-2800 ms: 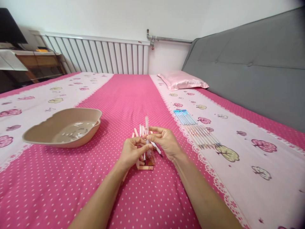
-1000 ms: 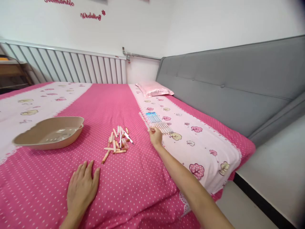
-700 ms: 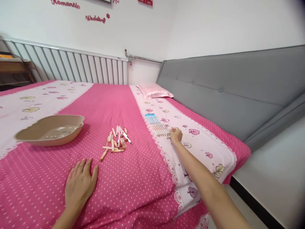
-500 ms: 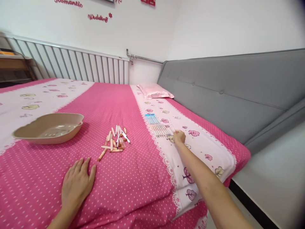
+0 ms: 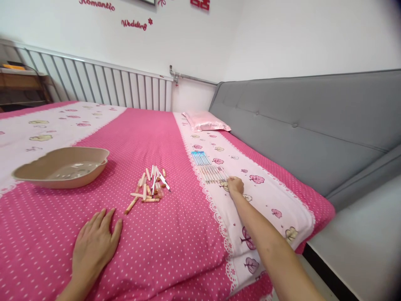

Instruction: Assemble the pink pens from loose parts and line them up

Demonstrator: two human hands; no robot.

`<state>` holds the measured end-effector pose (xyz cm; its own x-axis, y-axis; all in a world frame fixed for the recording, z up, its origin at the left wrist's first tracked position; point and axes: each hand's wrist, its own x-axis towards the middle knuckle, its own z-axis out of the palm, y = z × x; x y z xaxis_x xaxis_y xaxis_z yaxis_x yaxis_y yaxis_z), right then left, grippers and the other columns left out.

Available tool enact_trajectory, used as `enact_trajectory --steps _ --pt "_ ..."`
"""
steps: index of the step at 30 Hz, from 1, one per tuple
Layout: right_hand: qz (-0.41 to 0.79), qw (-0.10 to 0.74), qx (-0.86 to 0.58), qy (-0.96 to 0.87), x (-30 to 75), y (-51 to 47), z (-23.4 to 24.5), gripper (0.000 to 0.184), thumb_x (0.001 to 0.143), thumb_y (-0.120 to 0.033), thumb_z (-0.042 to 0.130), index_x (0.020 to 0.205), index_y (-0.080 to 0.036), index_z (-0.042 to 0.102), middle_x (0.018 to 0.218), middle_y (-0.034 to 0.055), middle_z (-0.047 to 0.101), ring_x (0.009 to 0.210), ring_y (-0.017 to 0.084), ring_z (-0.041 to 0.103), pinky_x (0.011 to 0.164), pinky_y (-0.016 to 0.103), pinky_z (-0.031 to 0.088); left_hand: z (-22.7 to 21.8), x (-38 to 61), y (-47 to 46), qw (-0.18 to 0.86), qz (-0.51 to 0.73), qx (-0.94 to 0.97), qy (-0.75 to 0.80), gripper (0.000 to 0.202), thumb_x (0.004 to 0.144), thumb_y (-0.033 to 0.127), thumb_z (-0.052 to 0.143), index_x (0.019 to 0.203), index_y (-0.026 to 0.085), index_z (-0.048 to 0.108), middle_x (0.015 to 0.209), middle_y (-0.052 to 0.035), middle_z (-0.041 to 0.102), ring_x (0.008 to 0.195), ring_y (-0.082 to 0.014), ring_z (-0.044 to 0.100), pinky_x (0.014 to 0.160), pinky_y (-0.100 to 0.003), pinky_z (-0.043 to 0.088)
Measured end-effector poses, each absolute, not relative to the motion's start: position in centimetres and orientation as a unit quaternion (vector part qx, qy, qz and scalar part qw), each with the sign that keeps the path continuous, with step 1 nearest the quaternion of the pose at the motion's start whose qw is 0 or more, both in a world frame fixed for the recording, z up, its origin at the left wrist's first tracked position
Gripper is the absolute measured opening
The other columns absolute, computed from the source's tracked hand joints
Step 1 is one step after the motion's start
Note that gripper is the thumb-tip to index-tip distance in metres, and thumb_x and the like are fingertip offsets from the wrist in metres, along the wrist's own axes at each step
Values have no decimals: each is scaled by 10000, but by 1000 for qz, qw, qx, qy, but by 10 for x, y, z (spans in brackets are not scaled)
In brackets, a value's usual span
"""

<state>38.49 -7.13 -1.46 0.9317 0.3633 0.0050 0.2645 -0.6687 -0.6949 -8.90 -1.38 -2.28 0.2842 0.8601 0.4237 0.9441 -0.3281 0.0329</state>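
Observation:
My right hand (image 5: pixel 236 185) is closed at the near right end of a row of pale clear pens (image 5: pixel 210 174), gripping one pen (image 5: pixel 222 172) that lies alongside the others. Just beyond that row, several blue pens (image 5: pixel 201 158) lie side by side on the white strip of the bedspread. My left hand (image 5: pixel 95 240) rests flat on the pink dotted cloth with its fingers spread, holding nothing. Between the hands is a loose pile of pens (image 5: pixel 149 188), some wood-coloured and pink, some white. Several of them overlap.
A beige plastic basin (image 5: pixel 62 169) stands on the bed (image 5: pixel 147 129) to the left of the pile. A pink satin pillow (image 5: pixel 206 121) lies at the back, against the grey padded headboard (image 5: pixel 300 121). A white radiator (image 5: pixel 125 88) runs along the far wall.
My right hand has lowered the pen: it stood tilted apart from the row and now lies by the other pale pens. My left hand still rests on the bed; the view has shifted slightly.

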Motion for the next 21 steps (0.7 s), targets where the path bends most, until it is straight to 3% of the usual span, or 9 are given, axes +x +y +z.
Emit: enact_trajectory --steps 21 --pt "32 327 -921 -211 375 -71 -13 273 889 -367 517 1052 -164 598 1075 71 609 945 179 588 852 402 472 -22 -91 -14 99 -174 -794 -573 683 858 491 185 1305 64 476 1320 -165 491 1231 -296 423 1055 -417 281"
